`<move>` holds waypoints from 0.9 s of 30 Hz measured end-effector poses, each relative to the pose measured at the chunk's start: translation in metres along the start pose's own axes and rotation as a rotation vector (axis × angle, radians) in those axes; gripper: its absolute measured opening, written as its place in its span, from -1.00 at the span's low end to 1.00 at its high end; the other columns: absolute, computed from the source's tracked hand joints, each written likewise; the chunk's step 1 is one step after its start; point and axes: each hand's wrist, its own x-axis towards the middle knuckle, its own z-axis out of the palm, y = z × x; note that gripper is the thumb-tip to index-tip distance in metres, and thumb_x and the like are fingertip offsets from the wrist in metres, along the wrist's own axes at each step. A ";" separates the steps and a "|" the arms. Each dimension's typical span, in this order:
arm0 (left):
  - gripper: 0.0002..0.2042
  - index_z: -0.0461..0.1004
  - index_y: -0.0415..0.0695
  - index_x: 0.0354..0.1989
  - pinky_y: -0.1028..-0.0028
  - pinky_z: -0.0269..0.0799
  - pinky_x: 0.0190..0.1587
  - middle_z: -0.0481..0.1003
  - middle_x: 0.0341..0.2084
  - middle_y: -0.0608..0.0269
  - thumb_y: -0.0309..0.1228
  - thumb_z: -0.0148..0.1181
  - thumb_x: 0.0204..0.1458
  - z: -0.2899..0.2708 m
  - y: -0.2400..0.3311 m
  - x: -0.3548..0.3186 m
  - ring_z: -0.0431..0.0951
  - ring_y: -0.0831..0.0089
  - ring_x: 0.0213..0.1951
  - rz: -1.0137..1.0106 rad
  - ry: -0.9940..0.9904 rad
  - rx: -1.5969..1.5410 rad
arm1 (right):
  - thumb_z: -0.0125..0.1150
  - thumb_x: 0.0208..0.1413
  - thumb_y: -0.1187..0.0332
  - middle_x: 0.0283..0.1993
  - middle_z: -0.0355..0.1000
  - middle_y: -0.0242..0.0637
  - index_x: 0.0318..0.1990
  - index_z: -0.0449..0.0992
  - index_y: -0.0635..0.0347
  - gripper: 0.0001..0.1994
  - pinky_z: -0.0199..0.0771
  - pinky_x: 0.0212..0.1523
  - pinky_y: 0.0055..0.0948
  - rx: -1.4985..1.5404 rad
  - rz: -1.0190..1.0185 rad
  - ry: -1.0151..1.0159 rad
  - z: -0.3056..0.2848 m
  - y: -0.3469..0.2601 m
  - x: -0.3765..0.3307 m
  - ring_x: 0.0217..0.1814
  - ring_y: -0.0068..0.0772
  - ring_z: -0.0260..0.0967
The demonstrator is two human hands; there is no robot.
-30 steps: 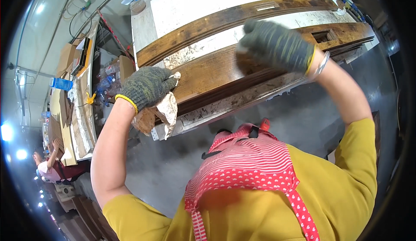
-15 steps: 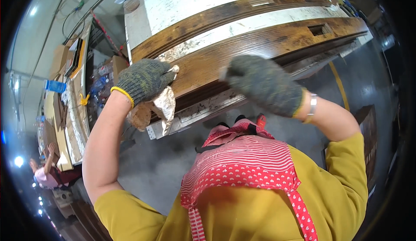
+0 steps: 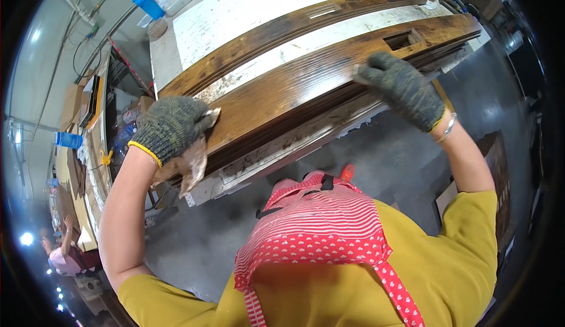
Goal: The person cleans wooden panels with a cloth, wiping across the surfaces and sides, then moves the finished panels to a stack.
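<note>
I look down and see my two hands in dark grey knit gloves. My left hand [image 3: 170,126] is curled shut around a stained rag [image 3: 194,159]. The rag is bunched in my fist and a loose bit hangs down below it. My fist and the rag press against the near left end of a long brown board [image 3: 306,86].

My right hand [image 3: 403,89] is further along the same board, on its front edge. The fingers bend over something small and pale at the fingertips, but I cannot tell what it is or whether I am really holding it. There is a thin bracelet [image 3: 447,130] on my right wrist.

The board is dark and shiny, with streaky grain. It lies on a white, messy table [image 3: 235,15] and runs from my left hand up toward the far right. It has a small box-shaped hole [image 3: 403,39] cut near the right end. A second brown board [image 3: 282,30] lies behind it, with a strip of white table between the two.

A blue cup [image 3: 147,3] stands at the far left corner of the table.

I wear a yellow shirt [image 3: 459,256] and a red and white apron [image 3: 323,233] with stripes and little hearts.

The floor [image 3: 194,239] below is grey. Far off at the lower left, another person [image 3: 62,256] in a pink top is raising an arm.
</note>
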 end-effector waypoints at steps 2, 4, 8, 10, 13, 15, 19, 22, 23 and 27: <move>-0.70 0.53 -0.14 -0.26 0.16 0.48 -0.12 0.55 -0.34 -0.03 -0.14 0.07 0.19 -0.008 0.017 0.015 0.57 -0.01 -0.22 0.120 0.274 -0.117 | 0.12 0.07 0.49 -0.22 0.41 -0.13 -0.15 0.49 0.17 -0.82 0.52 -0.17 -0.26 0.113 -0.042 -0.016 0.006 -0.028 0.020 -0.17 -0.13 0.45; -0.68 0.53 -0.14 -0.25 0.16 0.48 -0.14 0.54 -0.34 -0.06 -0.12 0.04 0.21 -0.020 0.037 0.050 0.56 -0.03 -0.23 0.196 0.247 -0.096 | 0.14 0.10 0.46 -0.24 0.42 -0.15 -0.08 0.49 0.15 -0.79 0.55 -0.25 -0.34 0.192 -0.152 0.075 0.021 -0.074 0.042 -0.15 -0.13 0.45; -0.64 0.55 -0.10 -0.25 0.14 0.42 -0.12 0.54 -0.37 0.02 -0.07 -0.04 0.26 -0.027 0.055 0.093 0.52 0.01 -0.23 0.175 -0.015 -0.160 | 0.19 -0.02 0.45 -0.31 0.49 -0.18 -0.33 0.54 0.24 -0.90 0.56 -0.20 -0.31 0.319 -0.241 0.279 0.055 -0.112 0.060 -0.23 -0.25 0.49; -0.64 0.54 -0.11 -0.25 0.18 0.44 -0.12 0.55 -0.35 0.03 -0.06 0.01 0.25 -0.018 0.050 0.088 0.54 0.04 -0.21 0.178 0.051 -0.124 | 0.20 0.03 0.45 -0.34 0.47 -0.19 -0.32 0.52 0.26 -0.91 0.57 -0.26 -0.35 0.390 0.006 0.112 0.046 -0.091 0.045 -0.24 -0.26 0.48; -0.68 0.53 -0.14 -0.26 0.17 0.45 -0.14 0.55 -0.35 0.02 -0.11 0.05 0.23 -0.017 0.049 0.093 0.55 0.03 -0.24 0.211 0.046 -0.168 | 0.17 0.11 0.46 -0.32 0.39 -0.19 -0.19 0.52 0.16 -0.88 0.52 -0.26 -0.24 0.055 0.105 0.117 0.026 -0.016 -0.004 -0.28 -0.20 0.42; -0.74 0.53 -0.13 -0.26 0.16 0.45 -0.17 0.55 -0.36 0.01 -0.17 0.09 0.21 -0.022 0.052 0.090 0.55 0.02 -0.26 0.232 0.058 -0.117 | 0.21 0.04 0.45 -0.31 0.39 -0.16 -0.16 0.55 0.11 -0.81 0.48 -0.25 -0.20 -0.027 0.222 0.286 0.019 0.031 -0.043 -0.26 -0.12 0.41; -0.79 0.53 -0.12 -0.29 0.14 0.46 -0.19 0.54 -0.37 -0.01 -0.23 0.12 0.17 -0.014 0.044 0.098 0.54 -0.01 -0.27 0.341 0.120 -0.096 | 0.18 0.08 0.43 -0.35 0.40 -0.13 -0.21 0.52 0.18 -0.87 0.45 -0.20 -0.17 0.040 0.283 0.284 0.013 0.015 -0.033 -0.28 -0.09 0.41; -0.81 0.52 -0.12 -0.29 0.14 0.46 -0.22 0.54 -0.39 -0.01 -0.26 0.14 0.15 -0.016 0.046 0.095 0.54 -0.03 -0.28 0.362 0.110 -0.092 | 0.13 0.02 0.51 -0.21 0.38 -0.11 -0.05 0.48 0.17 -0.71 0.49 -0.17 -0.20 0.238 0.207 0.223 0.043 -0.018 -0.008 -0.17 -0.11 0.43; -0.82 0.52 -0.12 -0.30 0.13 0.45 -0.22 0.54 -0.39 -0.01 -0.26 0.15 0.14 -0.012 0.045 0.097 0.54 -0.04 -0.29 0.359 0.122 -0.081 | 0.10 0.04 0.52 -0.16 0.40 -0.10 -0.01 0.48 0.15 -0.69 0.48 -0.05 -0.17 0.445 0.355 0.115 0.036 -0.010 -0.016 -0.10 -0.07 0.42; -0.82 0.51 -0.12 -0.29 0.11 0.44 -0.20 0.52 -0.39 -0.04 -0.27 0.17 0.11 -0.023 0.053 0.092 0.53 -0.06 -0.27 0.348 0.076 -0.092 | 0.11 0.09 0.44 -0.20 0.41 -0.17 -0.12 0.55 0.13 -0.79 0.47 -0.06 -0.22 -0.109 0.555 0.177 0.020 0.082 -0.087 -0.11 -0.09 0.39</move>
